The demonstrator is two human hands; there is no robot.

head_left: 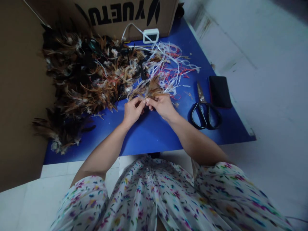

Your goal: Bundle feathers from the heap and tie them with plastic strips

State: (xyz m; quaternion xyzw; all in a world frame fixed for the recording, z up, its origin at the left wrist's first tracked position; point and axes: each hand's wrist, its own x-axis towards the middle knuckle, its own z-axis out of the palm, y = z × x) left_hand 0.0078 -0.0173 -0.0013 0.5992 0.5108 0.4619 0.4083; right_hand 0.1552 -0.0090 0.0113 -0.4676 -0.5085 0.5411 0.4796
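My left hand (134, 110) and my right hand (163, 106) meet fingertip to fingertip over the front of the table. Both are closed in a pinch at the base of a small tuft of brown feathers (154, 86), which fans out beyond my fingers. Exactly what lies between the fingertips is too small to make out. Behind my hands spreads a tangle of white and red strings (172, 65). To their left lies a big heap of brown and black feathers (89, 73).
Black-handled scissors (204, 112) lie on the blue table (154, 136) at right, beside a dark phone (219, 92). A small white device (151, 36) stands before a cardboard box (106, 27). Cardboard (21, 96) borders the left. A separate feather bunch (64, 128) sits front left.
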